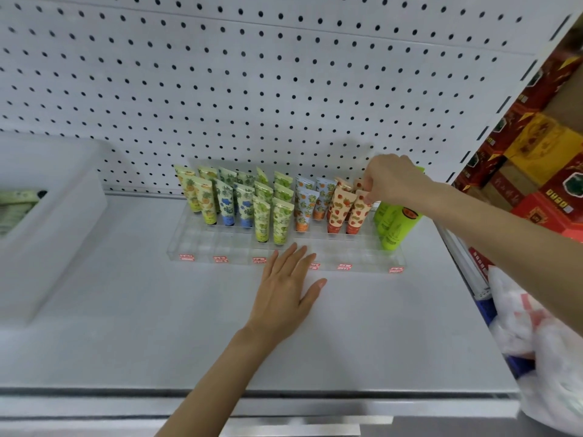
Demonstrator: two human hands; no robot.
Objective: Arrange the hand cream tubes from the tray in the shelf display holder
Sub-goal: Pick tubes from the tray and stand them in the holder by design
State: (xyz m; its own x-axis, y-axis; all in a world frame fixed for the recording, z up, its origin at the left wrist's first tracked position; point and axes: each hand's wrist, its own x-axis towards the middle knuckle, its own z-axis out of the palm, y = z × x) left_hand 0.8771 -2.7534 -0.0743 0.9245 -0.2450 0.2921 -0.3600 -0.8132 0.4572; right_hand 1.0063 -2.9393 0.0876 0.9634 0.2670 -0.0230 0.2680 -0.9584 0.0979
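Observation:
A clear acrylic display holder (220, 247) stands on the white shelf against the pegboard. Several printed hand cream tubes fill its rows: yellow (204, 200), blue (226, 201), green (280, 220), orange (304, 209) and strawberry-red (337, 212). My right hand (391, 181) pinches the top of a strawberry tube (358, 216) standing in the holder. Bright green tubes (394, 225) stand in the rightmost lane, partly hidden by my wrist. My left hand (287, 288) lies flat and open on the shelf, fingertips at the holder's front edge. A white tray (53, 216) at the left holds more tubes (15, 203).
The white pegboard (252, 89) backs the shelf. Red and yellow boxes (536, 159) fill the neighbouring shelf at the right. A white plastic bag (549, 357) hangs at the lower right. The shelf's front lip (252, 402) runs along the bottom.

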